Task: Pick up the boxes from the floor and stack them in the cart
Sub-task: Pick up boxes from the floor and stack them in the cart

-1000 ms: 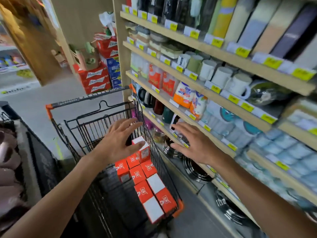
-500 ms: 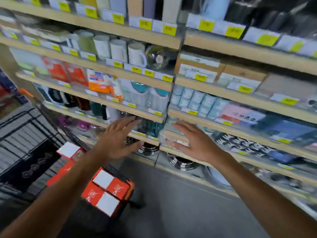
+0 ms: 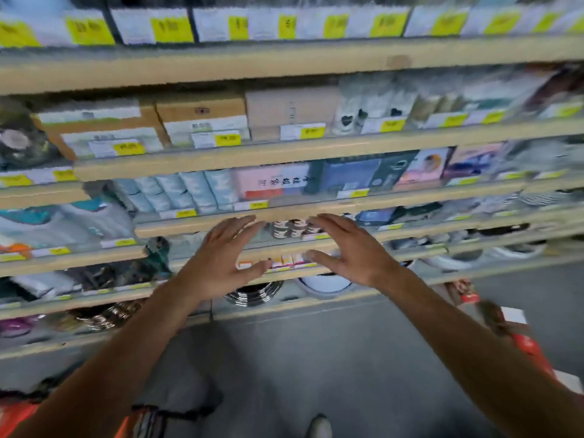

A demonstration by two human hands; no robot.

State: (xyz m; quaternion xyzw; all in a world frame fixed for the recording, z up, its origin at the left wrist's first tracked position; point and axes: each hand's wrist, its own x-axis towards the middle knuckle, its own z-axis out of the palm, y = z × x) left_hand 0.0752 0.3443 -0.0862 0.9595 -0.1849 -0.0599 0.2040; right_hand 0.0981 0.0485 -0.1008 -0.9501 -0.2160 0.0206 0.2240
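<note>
My left hand and my right hand are both stretched out in front of me, fingers spread, holding nothing. They hover in front of the lower store shelves. Blurred red and white boxes lie on the grey floor at the right, partly behind my right forearm. Only an orange corner of the cart shows at the bottom left; its basket is out of frame.
Wooden shelving with packaged goods, yellow price tags, metal bowls and white dishes fills the view ahead. Grey floor spreads below my arms. The tip of a shoe shows at the bottom edge.
The view has swung right, away from the cart and along the shelves. The boxes in the cart have left the frame, and red and white boxes on the floor have appeared at right. Both hands stay open.
</note>
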